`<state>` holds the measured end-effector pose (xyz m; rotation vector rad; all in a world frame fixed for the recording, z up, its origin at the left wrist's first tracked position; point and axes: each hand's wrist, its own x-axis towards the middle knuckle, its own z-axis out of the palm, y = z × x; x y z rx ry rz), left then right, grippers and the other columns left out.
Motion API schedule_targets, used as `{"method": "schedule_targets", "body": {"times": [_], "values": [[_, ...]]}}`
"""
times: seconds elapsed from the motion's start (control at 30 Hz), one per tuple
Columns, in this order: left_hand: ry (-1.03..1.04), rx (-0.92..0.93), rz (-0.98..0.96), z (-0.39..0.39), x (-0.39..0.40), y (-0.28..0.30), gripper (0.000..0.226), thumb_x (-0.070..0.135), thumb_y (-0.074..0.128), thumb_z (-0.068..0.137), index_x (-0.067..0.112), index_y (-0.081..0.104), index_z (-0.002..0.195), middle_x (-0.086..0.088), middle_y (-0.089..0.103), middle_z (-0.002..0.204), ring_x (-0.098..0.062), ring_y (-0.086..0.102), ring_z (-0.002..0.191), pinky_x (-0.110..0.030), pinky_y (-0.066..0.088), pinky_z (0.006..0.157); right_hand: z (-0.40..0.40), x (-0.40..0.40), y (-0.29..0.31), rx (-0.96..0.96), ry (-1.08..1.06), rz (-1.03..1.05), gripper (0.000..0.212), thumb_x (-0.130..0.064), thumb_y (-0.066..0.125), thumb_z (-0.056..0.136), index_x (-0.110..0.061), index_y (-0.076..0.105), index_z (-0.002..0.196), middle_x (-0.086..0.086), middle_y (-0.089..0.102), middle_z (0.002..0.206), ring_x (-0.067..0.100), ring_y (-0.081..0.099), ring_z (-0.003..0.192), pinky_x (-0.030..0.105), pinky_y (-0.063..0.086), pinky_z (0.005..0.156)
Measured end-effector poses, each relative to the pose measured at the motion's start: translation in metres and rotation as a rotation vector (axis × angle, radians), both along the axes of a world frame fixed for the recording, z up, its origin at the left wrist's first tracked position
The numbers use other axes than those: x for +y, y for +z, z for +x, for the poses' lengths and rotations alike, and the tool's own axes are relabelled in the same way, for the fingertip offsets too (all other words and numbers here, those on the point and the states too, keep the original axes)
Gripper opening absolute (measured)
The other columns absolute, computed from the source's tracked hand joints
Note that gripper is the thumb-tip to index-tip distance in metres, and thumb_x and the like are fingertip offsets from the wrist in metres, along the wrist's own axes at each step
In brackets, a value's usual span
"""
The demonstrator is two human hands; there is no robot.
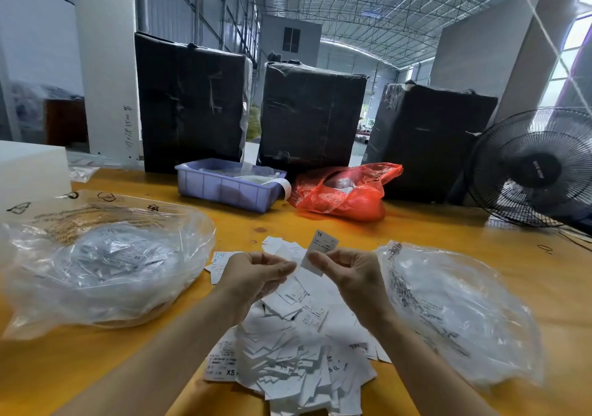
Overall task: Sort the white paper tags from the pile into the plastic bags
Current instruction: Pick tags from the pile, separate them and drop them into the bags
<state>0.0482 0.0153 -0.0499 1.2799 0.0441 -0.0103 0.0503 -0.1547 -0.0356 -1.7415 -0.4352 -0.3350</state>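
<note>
A pile of white paper tags [288,345] lies on the yellow table [432,233] in front of me. My right hand [349,271] pinches one tag marked XL [322,249] and holds it upright above the pile. My left hand [256,274] hovers beside it with fingers loosely curled and the fingertips close to the tag's lower edge; I cannot tell whether they touch it. A clear plastic bag holding tags [105,265] lies to the left. A second clear plastic bag [461,313] lies to the right.
A blue plastic bin [224,188] and a red plastic bag [346,194] sit at the back of the table. Three black wrapped boxes [310,114] stand behind them. A black fan [538,169] stands at the right edge. A white block [28,169] is at the far left.
</note>
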Motion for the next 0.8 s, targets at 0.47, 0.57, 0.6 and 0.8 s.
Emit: {"method": "schedule_targets", "body": {"times": [0.47,0.57,0.6,0.8], "values": [[-0.111,0.003,-0.058,-0.005,-0.005,0.006,0.022,0.001,0.076,0.055,0.003,0.063,0.073,0.001,0.051,0.047,-0.005,0.038,0.034,-0.014,0.035,0.038,0.001,-0.013,0.027,-0.034,0.004,-0.378,0.010,-0.005,0.065,0.086,0.001,0.063,0.078,0.013,0.062,0.073,0.019,0.055,0.068,0.039,0.048,0.063],[-0.122,0.007,-0.051,-0.004,-0.005,0.007,0.022,-0.001,0.075,0.057,0.000,0.066,0.077,0.001,0.052,0.046,-0.004,0.038,0.034,-0.014,0.034,0.037,-0.002,-0.014,0.032,0.013,0.036,-0.321,0.013,-0.001,0.074,0.077,-0.012,0.067,0.078,0.009,0.070,0.079,0.015,0.062,0.069,0.027,0.052,0.063],[-0.128,0.010,-0.042,-0.005,-0.006,0.007,0.023,0.000,0.075,0.056,0.000,0.066,0.077,0.001,0.052,0.046,-0.004,0.038,0.034,-0.014,0.035,0.037,-0.001,-0.015,0.032,0.022,0.052,-0.305,0.012,-0.002,0.074,0.077,-0.012,0.068,0.078,0.009,0.070,0.078,0.013,0.062,0.068,0.024,0.051,0.061],[-0.165,0.030,0.012,-0.007,-0.007,0.009,0.023,0.001,0.076,0.054,0.000,0.070,0.076,0.000,0.053,0.049,-0.005,0.040,0.036,-0.014,0.036,0.039,0.000,-0.014,0.033,0.002,0.003,-0.404,0.010,-0.014,0.066,0.087,-0.007,0.073,0.085,0.009,0.068,0.080,0.013,0.058,0.070,0.025,0.045,0.062]]}}
